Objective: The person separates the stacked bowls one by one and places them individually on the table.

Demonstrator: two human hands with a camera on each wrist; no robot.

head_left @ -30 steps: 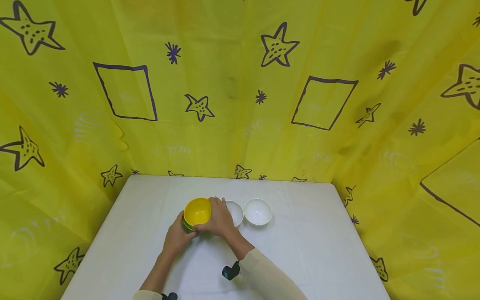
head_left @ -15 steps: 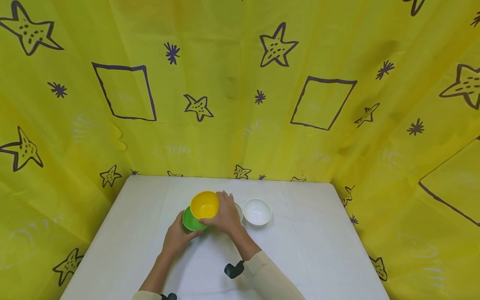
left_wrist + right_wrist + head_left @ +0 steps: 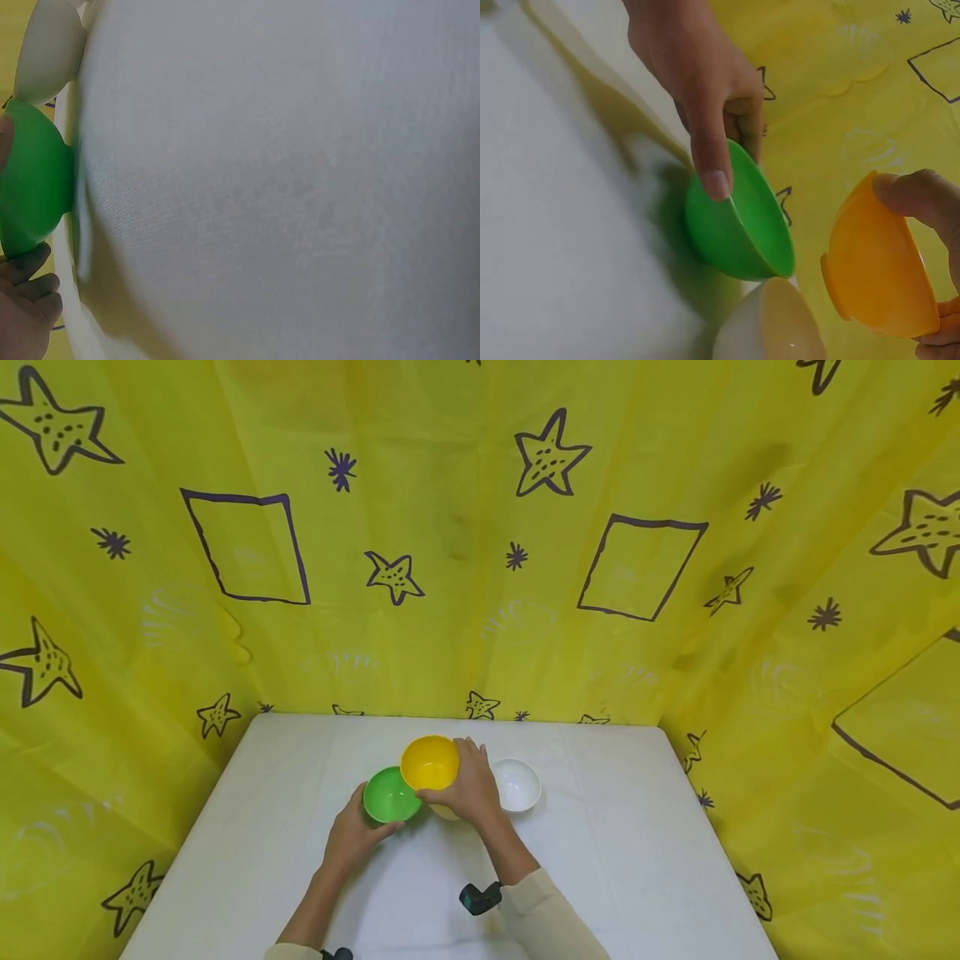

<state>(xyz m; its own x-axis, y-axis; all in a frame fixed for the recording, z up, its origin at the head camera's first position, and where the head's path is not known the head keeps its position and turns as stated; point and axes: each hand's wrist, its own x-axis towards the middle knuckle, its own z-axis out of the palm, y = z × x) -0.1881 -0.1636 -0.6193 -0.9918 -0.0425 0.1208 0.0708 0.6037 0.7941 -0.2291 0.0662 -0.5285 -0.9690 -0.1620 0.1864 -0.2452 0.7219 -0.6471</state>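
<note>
My left hand (image 3: pixel 352 831) grips the green bowl (image 3: pixel 392 795) from its left side. In the right wrist view the thumb presses on the outside of that bowl (image 3: pixel 718 232), near its rim. Raised off the table, the yellow bowl (image 3: pixel 430 763) is pinched at its rim between thumb and fingers of my right hand (image 3: pixel 474 787). Below it, mostly hidden by the bowl and hand, stands a white bowl (image 3: pixel 765 326) close beside the green one. Another white bowl (image 3: pixel 517 785) stands upright just right of my right hand.
A white cloth covers the table (image 3: pixel 622 843). Behind it and along both sides hangs a yellow curtain (image 3: pixel 450 643) printed with stars. Each wrist carries a small black device, such as the right-hand camera (image 3: pixel 480 898).
My right hand has lifted the yellow bowl out of the green bowl and carried it right, over the nearer white bowl. The green bowl, now uncovered, remains in my left hand.
</note>
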